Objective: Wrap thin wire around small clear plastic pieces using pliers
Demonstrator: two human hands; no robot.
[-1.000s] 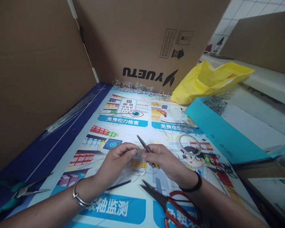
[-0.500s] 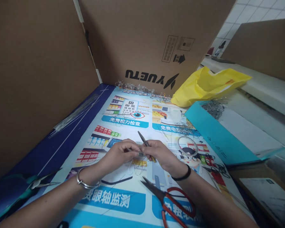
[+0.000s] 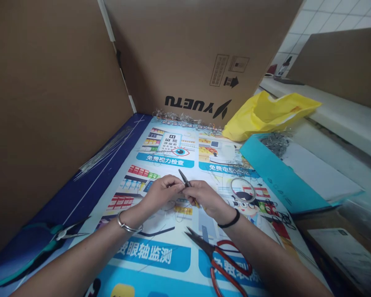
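Observation:
In the middle of the head view my two hands meet over a printed sheet. My right hand (image 3: 204, 198) is closed around small pliers (image 3: 183, 176) with dark pointed jaws; a bit of yellow handle shows below the fingers. My left hand (image 3: 165, 192) is closed in a pinch right beside the jaws, on what looks like thin wire (image 3: 181, 218), whose fine loops hang below the hands. The pinched end is hidden by my fingers. Nearer to me lie red-handled scissors (image 3: 214, 251), their blades slightly apart. Green-handled long-nose pliers (image 3: 58, 235) rest open at the left.
Cardboard walls (image 3: 185, 53) stand behind and at the left. Wire pieces (image 3: 188, 119) line the back edge, and straight wires (image 3: 103, 154) lie left. To the right are a wire coil (image 3: 243, 189), black loops (image 3: 280, 216), a yellow bag (image 3: 262, 117) and a blue box (image 3: 272, 177) with tangled wire.
My left hand has risen slightly and its fingertips are now up against the plier jaws. The right hand keeps the pliers almost in place. The whole view has shifted a little.

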